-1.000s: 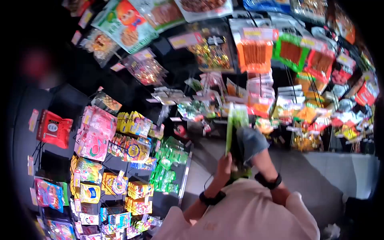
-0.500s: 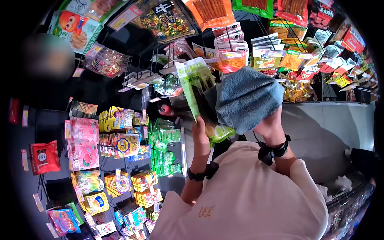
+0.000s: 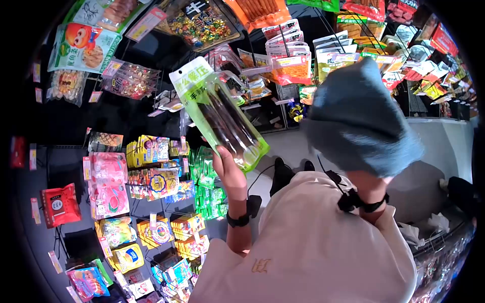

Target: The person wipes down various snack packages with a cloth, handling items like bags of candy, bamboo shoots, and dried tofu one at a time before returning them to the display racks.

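Observation:
My left hand (image 3: 230, 170) grips the lower edge of a green snack packet (image 3: 225, 118), tilted, with a clear window showing long dark sticks inside. A blue-grey towel (image 3: 361, 121) is draped over my right hand (image 3: 371, 183), whose fingers are hidden under the cloth; only the wrist side of that hand shows. Packet and towel are apart, with the packet to the left of the towel. Each wrist wears a black strap.
Snack bags hang on hooks along the back wall, among them an orange sausage bag (image 3: 257, 14) and a teal bag (image 3: 83, 48). To the left are pink bags (image 3: 108, 169), green packets (image 3: 207, 169) and a red bag (image 3: 59, 206). Crumpled white tissue (image 3: 438, 222) lies at right.
The towel has come off the packet and moved right with my right hand. My left hand has carried the packet left, and its front is now uncovered.

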Motion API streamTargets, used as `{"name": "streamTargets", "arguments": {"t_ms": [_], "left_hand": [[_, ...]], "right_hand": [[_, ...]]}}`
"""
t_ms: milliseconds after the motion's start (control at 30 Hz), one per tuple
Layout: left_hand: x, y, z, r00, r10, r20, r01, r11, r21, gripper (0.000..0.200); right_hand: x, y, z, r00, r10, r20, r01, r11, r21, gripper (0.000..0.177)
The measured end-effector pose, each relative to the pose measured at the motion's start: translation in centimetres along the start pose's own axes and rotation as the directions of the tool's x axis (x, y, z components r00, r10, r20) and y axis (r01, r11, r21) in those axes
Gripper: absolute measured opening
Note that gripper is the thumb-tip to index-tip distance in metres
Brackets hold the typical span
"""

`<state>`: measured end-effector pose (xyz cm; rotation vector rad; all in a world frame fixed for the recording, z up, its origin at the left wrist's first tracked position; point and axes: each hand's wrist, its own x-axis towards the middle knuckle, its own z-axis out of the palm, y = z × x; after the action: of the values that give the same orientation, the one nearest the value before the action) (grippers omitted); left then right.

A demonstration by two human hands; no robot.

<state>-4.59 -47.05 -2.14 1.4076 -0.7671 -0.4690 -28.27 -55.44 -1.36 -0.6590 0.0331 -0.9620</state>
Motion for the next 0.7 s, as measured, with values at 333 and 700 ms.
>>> {"name": "streamTargets", "arguments": {"t_ms": [333,700], "left_hand": [[-4.1,-3.1,1.4,0.968,-0.203,0.147,0.244,0.894,-0.376,0.046],[-4.2,-0.1,0.6,0.982,-0.183,0.051,0.176,0.976,0.127,0.032]], "right_hand": [[5.2,7.2,2.1,0.942,0.167,0.290,0.256,0.199,-0.946,0.070],[8.4,6.3,-0.2,0.953,0.297,-0.059,-0.289,0.835,-0.469,0.047]]}}
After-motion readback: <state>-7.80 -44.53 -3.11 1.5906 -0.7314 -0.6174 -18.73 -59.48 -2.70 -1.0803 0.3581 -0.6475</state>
